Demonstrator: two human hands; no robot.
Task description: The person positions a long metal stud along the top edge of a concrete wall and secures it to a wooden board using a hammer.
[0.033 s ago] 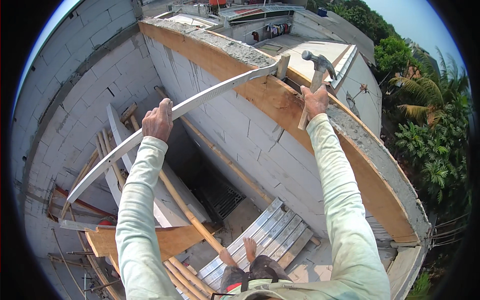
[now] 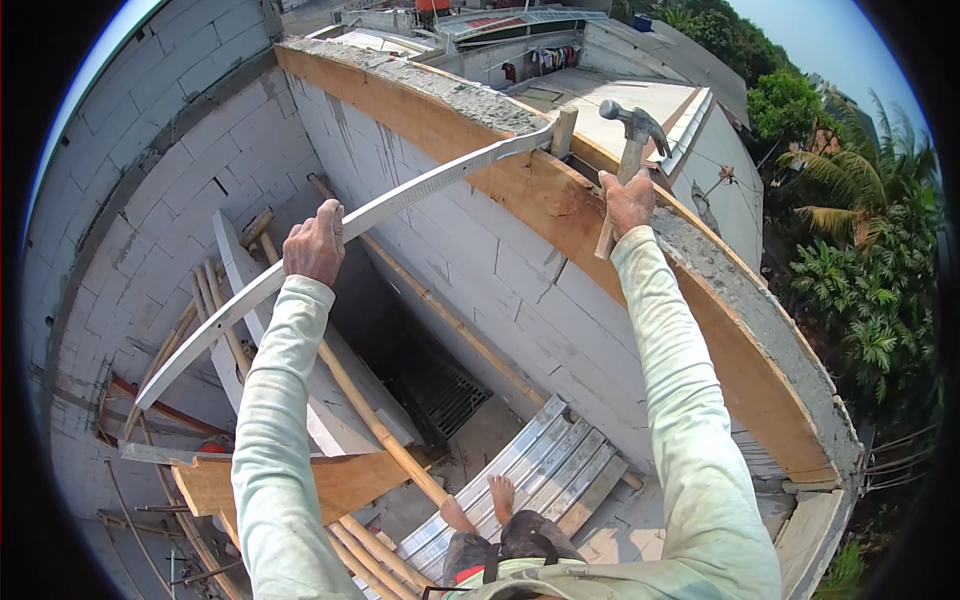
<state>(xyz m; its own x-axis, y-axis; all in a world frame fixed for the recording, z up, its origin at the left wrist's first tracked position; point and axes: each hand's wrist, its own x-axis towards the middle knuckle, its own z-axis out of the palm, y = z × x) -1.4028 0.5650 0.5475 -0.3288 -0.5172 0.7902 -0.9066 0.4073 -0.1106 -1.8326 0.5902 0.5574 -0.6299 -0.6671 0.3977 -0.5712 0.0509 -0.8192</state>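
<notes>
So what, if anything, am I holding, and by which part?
Your right hand grips a hammer by its wooden handle, below the head; your left hand holds a long pale bar partway along, between its ends.

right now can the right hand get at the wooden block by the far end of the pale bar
Probably yes: the right hand is close to the wooden block and nothing visible stands between them, though it grips the hammer, so its fingers aren't free.
</notes>
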